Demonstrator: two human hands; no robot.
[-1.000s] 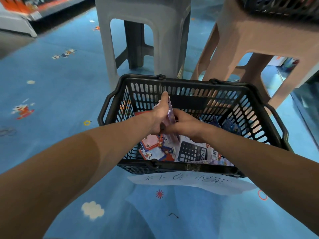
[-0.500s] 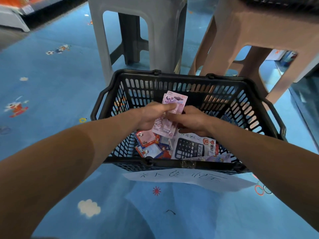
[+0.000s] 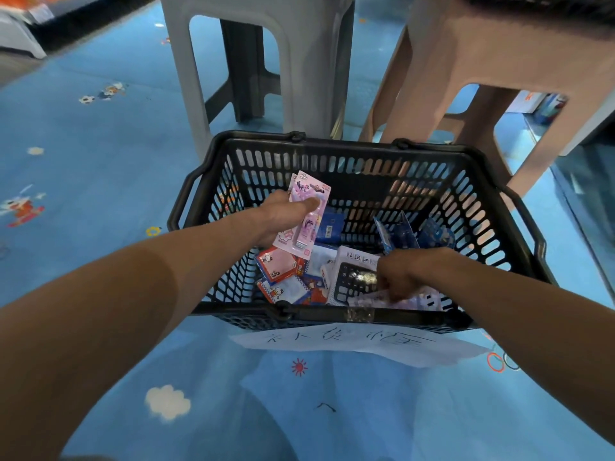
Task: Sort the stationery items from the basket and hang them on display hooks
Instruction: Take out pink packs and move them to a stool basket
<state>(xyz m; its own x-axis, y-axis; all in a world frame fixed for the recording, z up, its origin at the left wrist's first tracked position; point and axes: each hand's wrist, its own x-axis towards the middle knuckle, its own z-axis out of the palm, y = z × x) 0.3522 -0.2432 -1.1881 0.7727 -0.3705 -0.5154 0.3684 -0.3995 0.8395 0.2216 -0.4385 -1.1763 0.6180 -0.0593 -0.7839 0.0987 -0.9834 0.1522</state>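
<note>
1. A white paper sheet with black writing (image 3: 359, 344) hangs on the near wall of the black plastic basket (image 3: 332, 315). The basket sits on a blue floor with little cartoon pictures.
2. The right hand (image 3: 399, 277) is down in the basket's near right corner. Its fingers bend onto a pale purple flat pack (image 3: 376, 299). I cannot tell if they have pinched it yet.
3. That pack lies partly on a white pack with a black calculator (image 3: 352, 277). A fast pull could drag the calculator pack up too, and it could drop back.
4. Red and white sticker packs (image 3: 276, 264) lie in the near left corner.
5. The left hand (image 3: 276, 217) is up over the left middle of the basket. It pinches flat pink card packs (image 3: 307, 211) between thumb and fingers. It looks like more than one pack. The pinch is near the top, so the bottom one could slide out and fall among the others.
6. Blue packs (image 3: 399, 234) stand on edge by the far right wall.
7. Past the far rim stand a grey plastic stool (image 3: 299, 61) and a pink-brown plastic stool (image 3: 482, 61). No hooks show here, so the packs must be carried. A loose hold could spill them on the way.
</note>
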